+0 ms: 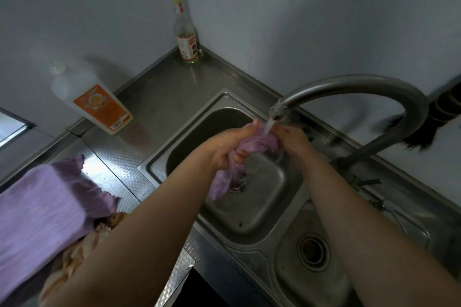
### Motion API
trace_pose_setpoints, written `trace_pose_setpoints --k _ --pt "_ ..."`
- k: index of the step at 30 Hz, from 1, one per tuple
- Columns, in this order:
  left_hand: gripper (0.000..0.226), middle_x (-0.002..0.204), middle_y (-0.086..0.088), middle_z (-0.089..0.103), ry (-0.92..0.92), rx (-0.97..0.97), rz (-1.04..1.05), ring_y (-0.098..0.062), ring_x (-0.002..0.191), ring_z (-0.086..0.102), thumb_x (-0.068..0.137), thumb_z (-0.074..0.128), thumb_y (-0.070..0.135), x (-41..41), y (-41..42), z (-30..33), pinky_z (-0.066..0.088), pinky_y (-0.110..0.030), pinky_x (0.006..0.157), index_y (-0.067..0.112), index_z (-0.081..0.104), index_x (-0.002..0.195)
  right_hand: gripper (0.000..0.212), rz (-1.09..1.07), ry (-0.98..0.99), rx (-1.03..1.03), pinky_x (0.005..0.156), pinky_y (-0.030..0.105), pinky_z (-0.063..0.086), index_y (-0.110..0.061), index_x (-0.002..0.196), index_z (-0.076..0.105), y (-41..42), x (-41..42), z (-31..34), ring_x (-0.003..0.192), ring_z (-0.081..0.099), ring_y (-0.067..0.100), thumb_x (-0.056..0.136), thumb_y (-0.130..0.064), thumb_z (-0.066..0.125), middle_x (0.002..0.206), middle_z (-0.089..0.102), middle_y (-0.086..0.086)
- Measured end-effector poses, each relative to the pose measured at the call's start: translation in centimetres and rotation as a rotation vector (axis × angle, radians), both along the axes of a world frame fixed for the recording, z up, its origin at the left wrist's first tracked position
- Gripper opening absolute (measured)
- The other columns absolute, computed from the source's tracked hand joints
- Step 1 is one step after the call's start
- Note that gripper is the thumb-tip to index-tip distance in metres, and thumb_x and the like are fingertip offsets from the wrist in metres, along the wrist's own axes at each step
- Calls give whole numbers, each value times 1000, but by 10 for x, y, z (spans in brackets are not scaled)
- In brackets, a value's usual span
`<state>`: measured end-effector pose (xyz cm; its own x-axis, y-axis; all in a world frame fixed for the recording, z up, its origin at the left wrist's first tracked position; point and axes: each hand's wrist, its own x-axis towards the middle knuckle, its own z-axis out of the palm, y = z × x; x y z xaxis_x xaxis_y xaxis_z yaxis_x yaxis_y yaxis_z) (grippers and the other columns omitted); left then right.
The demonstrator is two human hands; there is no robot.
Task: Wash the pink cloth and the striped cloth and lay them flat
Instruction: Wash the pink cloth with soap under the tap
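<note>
1. on the counter (pixel 129 157) at far left, a purple cloth (pixel 42 209) lies spread over a patterned cloth (pixel 82 244); a white bottle (pixel 92 102) stands behind them.
2. over the sink (pixel 224 104), the left hand (pixel 224 147) grips a bunched pink cloth (pixel 252 144).
3. tap (pixel 349 92) water runs onto that cloth.
4. the right hand (pixel 294 139) clamps the cloth's other end.
5. a clear bottle (pixel 185 32) stands in the back corner.
</note>
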<state>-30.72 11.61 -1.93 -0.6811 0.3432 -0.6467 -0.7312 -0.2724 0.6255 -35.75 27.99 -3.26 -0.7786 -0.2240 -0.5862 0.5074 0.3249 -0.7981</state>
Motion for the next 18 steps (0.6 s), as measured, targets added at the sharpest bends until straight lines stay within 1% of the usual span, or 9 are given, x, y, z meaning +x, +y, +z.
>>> trace_pose_setpoints --k 1,3,6,9,11,13,14,16,18 --pt "31 72 -8 68 18 -5 33 -14 59 59 90 60 35 0 -10 -1 50 -22 56 8 63 106 29 44 -21 -72 78 32 56 -16 95 69 10 0 -3 86 69 19 85 -43 64 102 70 8" --pt "20 92 -11 67 65 -145 61 -21 80 62 92 61 18 1 -26 1 52 -29 71 9 58 109 29 301 21 3 82 40 55 -26 99 67 30 3 -1 95 66 23 79 -47 63 103 68 3" --pt "13 97 -13 61 180 -298 37 -21 83 63 94 58 12 -2 -32 7 57 -29 70 8 52 104 18 591 107 174 87 33 52 -19 103 66 35 5 -2 96 65 14 86 -25 65 101 68 1" --pt "12 95 -18 63 307 -507 -36 -25 85 65 93 61 16 -7 -25 18 58 -33 74 8 54 98 18 696 210 317 85 32 49 -13 97 65 21 11 0 92 64 17 88 -28 64 96 68 5" --pt "12 96 -15 65 430 -717 -82 -24 88 65 92 63 23 -10 -19 23 55 -34 79 13 56 94 20 596 279 249 83 33 48 -9 94 66 12 16 0 89 64 22 89 -28 64 94 69 9" --pt "17 97 -10 62 500 -826 -73 -19 86 60 94 59 25 -14 -19 25 52 -25 73 9 57 101 23 401 305 134 79 31 47 -6 92 67 9 21 6 87 62 25 93 -28 58 91 68 14" --pt "22 100 -9 62 500 -850 -66 -19 89 59 96 56 26 -16 -21 26 50 -23 74 7 58 106 28 288 301 83 80 35 48 -6 92 66 8 21 5 89 62 29 95 -31 54 93 66 17" --pt "23 105 -10 65 442 -845 -42 -24 95 63 96 55 29 -18 -27 26 54 -36 85 10 61 107 29 108 272 -6 83 42 49 -9 93 65 7 23 2 94 62 31 97 -32 49 99 64 17" --pt "17 103 -15 67 400 -765 68 -30 93 66 96 55 29 -19 -25 32 55 -47 87 14 61 94 25 58 275 -37 77 34 47 -7 95 62 2 27 4 93 59 25 98 -27 47 101 62 13"
